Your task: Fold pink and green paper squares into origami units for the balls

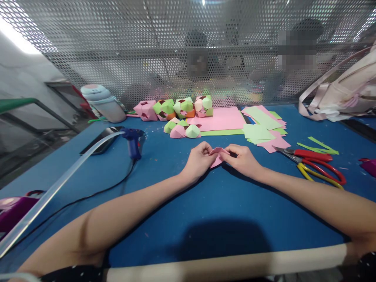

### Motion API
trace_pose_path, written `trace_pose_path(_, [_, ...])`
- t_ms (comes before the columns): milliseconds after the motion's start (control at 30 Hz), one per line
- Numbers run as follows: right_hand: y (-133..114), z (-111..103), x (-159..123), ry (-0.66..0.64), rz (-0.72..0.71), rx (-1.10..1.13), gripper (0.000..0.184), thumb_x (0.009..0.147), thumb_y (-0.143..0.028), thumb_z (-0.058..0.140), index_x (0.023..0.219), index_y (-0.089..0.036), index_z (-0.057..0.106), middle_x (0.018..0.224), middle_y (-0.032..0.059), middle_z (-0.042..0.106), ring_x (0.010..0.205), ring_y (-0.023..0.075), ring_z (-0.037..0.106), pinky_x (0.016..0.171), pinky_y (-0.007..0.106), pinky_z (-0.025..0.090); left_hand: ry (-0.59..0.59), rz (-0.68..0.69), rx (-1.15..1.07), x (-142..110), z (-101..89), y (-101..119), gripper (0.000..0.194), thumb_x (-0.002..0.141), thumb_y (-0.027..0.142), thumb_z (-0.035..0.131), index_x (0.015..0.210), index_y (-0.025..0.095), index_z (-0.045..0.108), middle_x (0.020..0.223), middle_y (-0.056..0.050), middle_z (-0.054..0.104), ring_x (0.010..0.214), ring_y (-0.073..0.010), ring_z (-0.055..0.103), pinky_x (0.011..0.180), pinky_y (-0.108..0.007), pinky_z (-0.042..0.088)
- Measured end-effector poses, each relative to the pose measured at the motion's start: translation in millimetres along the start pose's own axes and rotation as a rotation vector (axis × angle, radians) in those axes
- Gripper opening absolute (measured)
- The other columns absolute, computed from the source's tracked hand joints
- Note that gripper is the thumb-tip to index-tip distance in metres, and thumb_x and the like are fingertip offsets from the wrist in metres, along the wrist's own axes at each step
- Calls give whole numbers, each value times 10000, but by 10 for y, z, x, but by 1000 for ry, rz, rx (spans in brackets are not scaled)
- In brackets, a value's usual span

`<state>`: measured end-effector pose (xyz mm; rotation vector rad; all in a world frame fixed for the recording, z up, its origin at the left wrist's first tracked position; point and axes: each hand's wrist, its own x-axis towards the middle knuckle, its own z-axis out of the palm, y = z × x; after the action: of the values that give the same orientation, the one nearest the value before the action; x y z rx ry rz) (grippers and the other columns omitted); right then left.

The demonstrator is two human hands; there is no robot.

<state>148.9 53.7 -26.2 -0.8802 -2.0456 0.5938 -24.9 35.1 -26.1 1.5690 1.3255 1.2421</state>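
Both left hand [197, 161] and right hand [242, 160] pinch a folded pink paper [216, 161] between them above the blue tabletop [164, 227]; pink-and-green paper balls [185, 106] sit near its far edge.

A pale bottle [108, 107] stands at the far left of the blue surface [235, 203], near a dark phone [102, 135] lying flat. A perforated metal screen [126, 51] rises behind; a pale bag [349, 88] sits far right.

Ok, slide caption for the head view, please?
Left hand and right hand hold folded pink paper over a blue table, hot-glue gun at left.
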Motion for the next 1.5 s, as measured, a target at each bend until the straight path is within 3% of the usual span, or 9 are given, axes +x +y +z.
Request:
trace_pose_path(167, [-2,-13,2,14,-46,45,272,919,-266,491,727,-160,652,689,11,597,660,117,531,652,259,394,13,-46,-32,2,-1,13,262,697,274,694,682,186,448,535,75,434,494,-71,373,477,-199,271])
trace_pose_path(333, [15,4,-21,40,-38,48,268,916,-270,503,744,-171,684,684,9,619,641,118,542,641,269,400,-82,-27,-97,-1,-17,-7,201,737,319,684,846,157,636,733,-5,639,646,-120,541,614,-244,414])
trace_pose_path(433, [-8,-10,-20,25,-32,83,239,907,-294,518,787,-179,690,725,12,631,672,122,555,661,270,415,-62,1,-68,5,-24,-29,212,765,344,663,808,139,696,795,-44,680,725,-155,579,691,-276,443])
trace_pose_path(533, [-35,-42,-4,38,40,127,275,920,-332,486,776,-175,660,751,15,624,694,123,559,667,269,421,11,-19,-109,16,-27,-46,221,764,334,669,843,131,706,815,-53,689,730,-159,586,685,-277,447])
trace_pose_path(667, [-38,-63,8,48,101,135,366,935,-366,438,666,-169,589,677,5,580,651,119,534,637,269,408,12,-14,-158,28,-29,-55,218,774,320,657,880,134,703,861,-57,693,752,-155,590,697,-271,451])
trace_pose_path(1000, [-15,-9,10,71,39,70,186,869,-267,540,786,-161,669,741,19,640,674,124,561,660,268,430,9,-24,-15,9,-22,-3,197,758,315,647,819,132,687,757,-31,657,676,-143,559,627,-253,419])
trace_pose_path(1300, [-7,-4,1,52,10,69,210,880,-292,543,780,-165,677,709,14,627,654,120,547,633,262,421,-70,-50,-45,-18,-8,16,220,751,355,675,785,138,682,698,-17,642,625,-130,550,586,-246,406])
trace_pose_path(1500, [18,1,-4,74,11,37,208,875,-263,538,733,-159,651,683,11,629,632,119,546,626,260,420,-126,-43,-144,-25,-7,47,336,766,375,669,1019,155,684,956,-62,708,830,-170,622,757,-283,475])
